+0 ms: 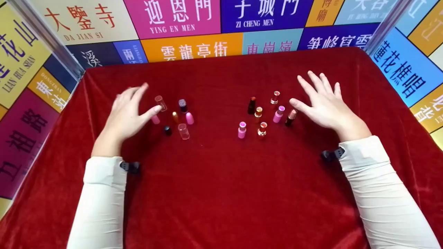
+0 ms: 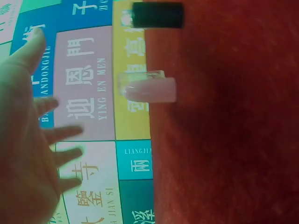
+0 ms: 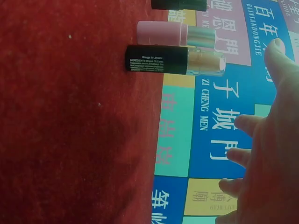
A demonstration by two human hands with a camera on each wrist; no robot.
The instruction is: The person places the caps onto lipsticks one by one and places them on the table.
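My left hand [image 1: 123, 116] hovers with spread fingers left of several lipstick caps. Its thumb overlaps a clear cap [image 1: 159, 101] and a pink cap [image 1: 155, 119] in the head view; contact cannot be made out. Beside these stand a dark cap [image 1: 182, 105], a gold cap [image 1: 175, 117], another pink cap [image 1: 189, 118], a small black cap [image 1: 168, 130] and a second clear cap [image 1: 183, 131]. My right hand [image 1: 325, 109], fingers spread, is right of several uncapped lipsticks, nearest a black-based nude lipstick [image 3: 156, 59]. A pink lipstick [image 1: 279, 114] stands just left of that one.
More uncapped lipsticks stand in the right group: a black one [image 1: 251, 106], a gold-based red one [image 1: 262, 130] and a pink one [image 1: 242, 131]. Red velvet cloth [image 1: 221, 186] covers the table. Panels with Chinese lettering [image 1: 187, 48] rise behind and beside it.
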